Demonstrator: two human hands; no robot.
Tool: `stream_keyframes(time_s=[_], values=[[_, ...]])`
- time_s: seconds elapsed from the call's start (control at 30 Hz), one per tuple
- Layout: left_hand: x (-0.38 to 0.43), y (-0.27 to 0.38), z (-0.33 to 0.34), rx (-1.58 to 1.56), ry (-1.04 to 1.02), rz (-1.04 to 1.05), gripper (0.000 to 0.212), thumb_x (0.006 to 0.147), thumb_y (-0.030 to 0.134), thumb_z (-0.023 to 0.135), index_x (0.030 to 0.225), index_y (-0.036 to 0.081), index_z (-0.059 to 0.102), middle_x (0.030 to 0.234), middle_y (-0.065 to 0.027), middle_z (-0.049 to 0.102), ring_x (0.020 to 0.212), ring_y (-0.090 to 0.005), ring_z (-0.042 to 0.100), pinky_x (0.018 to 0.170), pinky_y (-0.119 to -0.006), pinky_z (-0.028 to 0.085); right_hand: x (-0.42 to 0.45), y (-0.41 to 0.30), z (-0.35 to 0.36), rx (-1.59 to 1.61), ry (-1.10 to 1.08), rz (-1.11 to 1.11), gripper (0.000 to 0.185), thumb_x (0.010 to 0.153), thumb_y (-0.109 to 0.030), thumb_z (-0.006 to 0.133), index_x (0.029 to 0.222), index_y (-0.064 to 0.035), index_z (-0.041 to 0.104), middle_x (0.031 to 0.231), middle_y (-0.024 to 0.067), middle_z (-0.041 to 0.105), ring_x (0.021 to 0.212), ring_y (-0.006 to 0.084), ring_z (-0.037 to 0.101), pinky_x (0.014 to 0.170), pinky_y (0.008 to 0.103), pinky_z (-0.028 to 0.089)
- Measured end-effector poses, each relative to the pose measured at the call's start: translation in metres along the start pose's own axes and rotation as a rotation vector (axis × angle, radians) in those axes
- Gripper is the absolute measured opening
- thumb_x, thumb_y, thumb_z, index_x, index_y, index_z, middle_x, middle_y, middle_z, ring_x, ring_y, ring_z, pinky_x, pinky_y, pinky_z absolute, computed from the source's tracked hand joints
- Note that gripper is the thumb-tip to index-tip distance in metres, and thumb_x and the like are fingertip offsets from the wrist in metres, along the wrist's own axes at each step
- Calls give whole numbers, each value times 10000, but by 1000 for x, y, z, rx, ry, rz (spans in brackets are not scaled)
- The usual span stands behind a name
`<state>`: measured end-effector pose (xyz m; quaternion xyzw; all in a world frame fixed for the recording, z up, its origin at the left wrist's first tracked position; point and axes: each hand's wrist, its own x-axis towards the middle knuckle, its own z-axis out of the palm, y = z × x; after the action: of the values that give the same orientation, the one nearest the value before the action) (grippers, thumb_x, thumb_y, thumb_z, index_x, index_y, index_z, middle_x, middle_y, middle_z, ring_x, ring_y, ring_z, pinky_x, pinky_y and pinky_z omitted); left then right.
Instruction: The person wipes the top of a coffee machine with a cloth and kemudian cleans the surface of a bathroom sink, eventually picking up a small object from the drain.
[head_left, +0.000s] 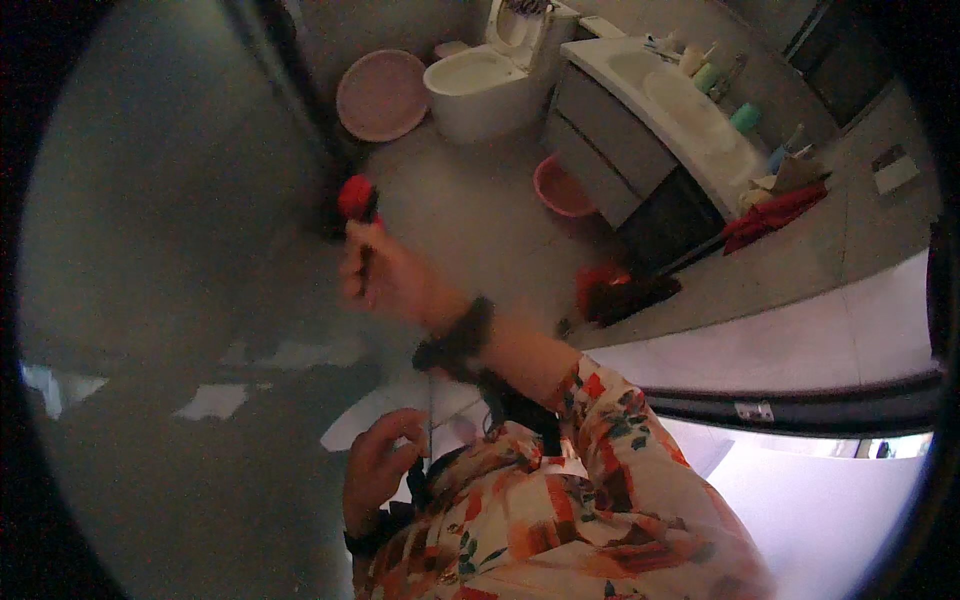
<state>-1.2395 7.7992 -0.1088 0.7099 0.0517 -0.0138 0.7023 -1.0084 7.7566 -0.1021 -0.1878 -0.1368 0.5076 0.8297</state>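
My right hand (382, 266), with a dark band at the wrist, is closed around a red and black handheld tool (358, 199). The tool's rounded red end points away from me, close to a large glossy grey panel (187, 262) on the left. Blur hides what kind of tool it is and whether it touches the panel. My left hand (386, 457) is lower in the view, near my body and beside the same panel. Its fingers are curled; whether they hold something cannot be told.
Ahead stand a white toilet (480, 82) with raised lid and a round pink basin (382, 96). On the right, a washbasin cabinet (611, 150) bears toiletries, with a red basin (562, 191) below. A red and dark brush or broom head (626, 296) lies near the threshold.
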Motion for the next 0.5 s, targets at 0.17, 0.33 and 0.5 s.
stream_keyframes(time_s=[0.17,0.33,0.5], values=[[24,14,0,13,-145,102,355,783,39,593,1135,-1,582,826,-55,619,779,-160,582,807,-306,458,-38,4,-17,-537,-236,-8,372,946,-394,514,1126,-69,534,1063,95,604,987,205,601,818,396,500],[61,37,39,67,-205,-91,371,802,98,610,1161,13,579,876,-64,622,837,-167,583,810,-300,459,-111,-48,-92,-451,32,108,315,983,-256,470,1209,-40,504,1136,97,586,1027,213,591,876,397,494],[141,50,78,55,-223,-169,327,854,149,609,1154,21,587,931,-67,614,878,-171,579,825,-297,455,-183,-141,-168,-528,537,-270,318,972,-310,476,1144,-54,553,1060,90,609,935,229,618,829,393,508]])
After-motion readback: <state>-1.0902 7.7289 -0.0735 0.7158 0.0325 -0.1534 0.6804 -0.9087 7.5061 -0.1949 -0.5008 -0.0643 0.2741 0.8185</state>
